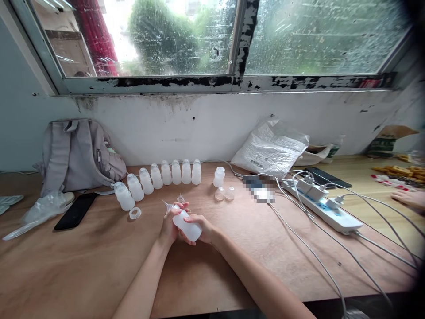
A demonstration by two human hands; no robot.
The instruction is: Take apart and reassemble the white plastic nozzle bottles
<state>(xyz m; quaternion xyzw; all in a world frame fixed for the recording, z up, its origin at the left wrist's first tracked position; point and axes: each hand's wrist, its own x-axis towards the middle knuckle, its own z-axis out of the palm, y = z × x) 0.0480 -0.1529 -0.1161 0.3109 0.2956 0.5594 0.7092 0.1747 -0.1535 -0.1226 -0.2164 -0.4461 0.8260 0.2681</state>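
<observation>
At the left edge a flat packet (9, 203) lies on the wooden table (109, 266), with a crumpled clear bag (41, 210) just right of it. A grey backpack (79, 155) leans against the far wall, and a black phone (75, 212) lies nearer than it. Right of these, eight capped bottles (146, 181) stand in a curved row running toward the wall, a white ring (135, 213) lying just beside the nearest one.

Near the middle, the left hand (169, 223) is closed around the neck end of a frosted bottle (191, 227), held tilted above the table; a pale, pointed piece (168, 205) sticks out there (too small to tell how it sits). The right hand (205, 226) grips the same bottle around its body. Just beyond them lies a small clear teat (180, 199).

Farther right, an open bottle (219, 177) stands upright, two clear caps (229, 193) on its near side. A silvery bag (270, 146) leans at the wall, and a white power strip (334, 215) lies nearer, among cables. Another person's hand (407, 197) rests at the right edge.
</observation>
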